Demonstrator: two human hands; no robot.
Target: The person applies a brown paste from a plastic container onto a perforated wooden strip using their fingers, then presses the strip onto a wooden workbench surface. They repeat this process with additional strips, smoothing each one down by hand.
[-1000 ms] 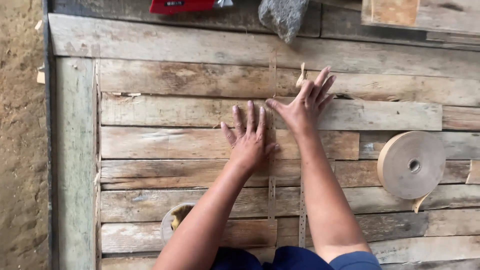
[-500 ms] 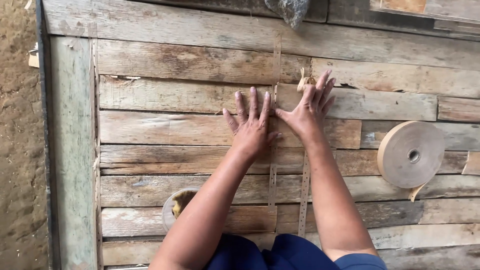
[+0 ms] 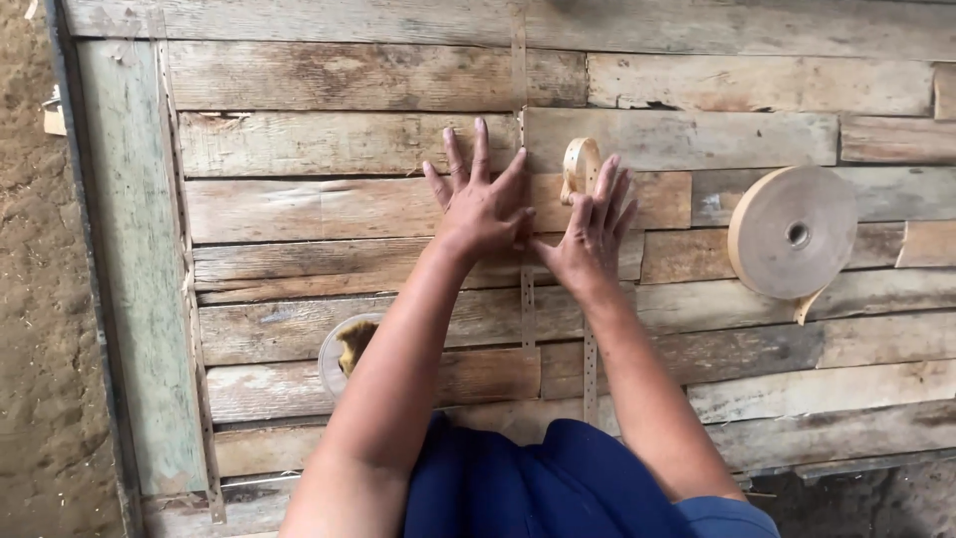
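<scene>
Tan tape roll (round) rt of right hand.

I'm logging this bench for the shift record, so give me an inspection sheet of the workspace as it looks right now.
Surface: weathered plank table, gaps between boards, pale painted edge on the left.
Job's things: thin perforated tape strips laid across the planks; a small curl of tape by the fingertips.
Clutter: large tape roll to the right, loose end hanging; round container with a yellowish lump beside the left forearm.
Grippers: left hand and right hand both flat, fingers spread, pressing on the strips.
Cables: nothing seen.
Surroundings: dirt floor left of the table.
</scene>
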